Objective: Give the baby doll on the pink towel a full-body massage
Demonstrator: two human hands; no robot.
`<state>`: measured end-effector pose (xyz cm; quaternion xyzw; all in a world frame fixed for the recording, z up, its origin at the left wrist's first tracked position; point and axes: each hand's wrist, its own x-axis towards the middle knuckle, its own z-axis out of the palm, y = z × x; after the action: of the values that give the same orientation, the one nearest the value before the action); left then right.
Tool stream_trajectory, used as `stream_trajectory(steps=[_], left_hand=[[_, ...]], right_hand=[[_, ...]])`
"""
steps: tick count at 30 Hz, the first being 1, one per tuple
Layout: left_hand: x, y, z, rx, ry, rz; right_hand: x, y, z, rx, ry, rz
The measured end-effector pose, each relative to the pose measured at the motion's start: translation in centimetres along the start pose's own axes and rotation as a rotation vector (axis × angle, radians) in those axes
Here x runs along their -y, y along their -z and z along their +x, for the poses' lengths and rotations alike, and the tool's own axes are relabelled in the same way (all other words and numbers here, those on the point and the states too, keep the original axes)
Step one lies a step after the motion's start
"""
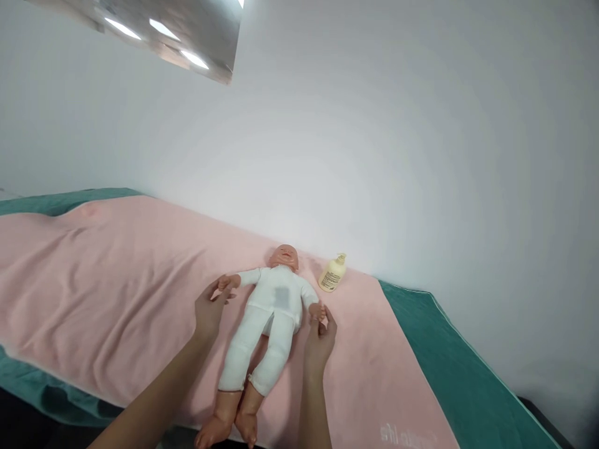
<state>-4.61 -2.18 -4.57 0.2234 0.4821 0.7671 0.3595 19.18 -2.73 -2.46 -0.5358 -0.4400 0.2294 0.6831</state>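
A baby doll (276, 299) with a white cloth body lies on its back, head toward the wall and bare feet toward me. My left hand (210, 308) is closed round the doll's hand on the left, thumb and fingers on either side of it. On the other side my right hand (321, 340) grips the doll's other hand between thumb and fingers. Both of the doll's arms are stretched out from its body. A pale yellow pump bottle (332, 273) stands just beyond my right hand, beside the doll's shoulder.
A pink blanket (154, 268) with wrinkles on its left side lies under the doll. Green cloth (449, 349) shows beneath it at the edges. A white wall (374, 156) rises right behind, with a shiny panel (187, 37) at the upper left.
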Motion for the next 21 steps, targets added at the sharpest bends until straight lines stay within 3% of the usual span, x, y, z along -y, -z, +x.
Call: stream_trajectory(steps=[2, 5, 13, 18, 21], left_hand=[[0.1, 0.7, 1.1, -0.067, 0.082, -0.195], [0.1, 1.3, 2.3, -0.042, 0.144, -0.297], [0.0, 1.4, 1.9, -0.007, 0.158, -0.332], [-0.2, -0.4, -0.4, 0.014, -0.069, 0.004], [-0.7, -2.2, -2.2, 0.190, -0.153, 0.272]], right_hand=[[-0.3, 1.2, 0.8, -0.077, -0.156, 0.059], [-1.1, 2.8, 1.6, -0.097, -0.264, 0.086], [-2.4, 3.5, 1.6, -0.078, -0.186, 0.071], [-0.3, 1.2, 0.4, -0.049, -0.031, 0.005], [1.5, -1.1, -0.5, 0.004, 0.053, -0.027]])
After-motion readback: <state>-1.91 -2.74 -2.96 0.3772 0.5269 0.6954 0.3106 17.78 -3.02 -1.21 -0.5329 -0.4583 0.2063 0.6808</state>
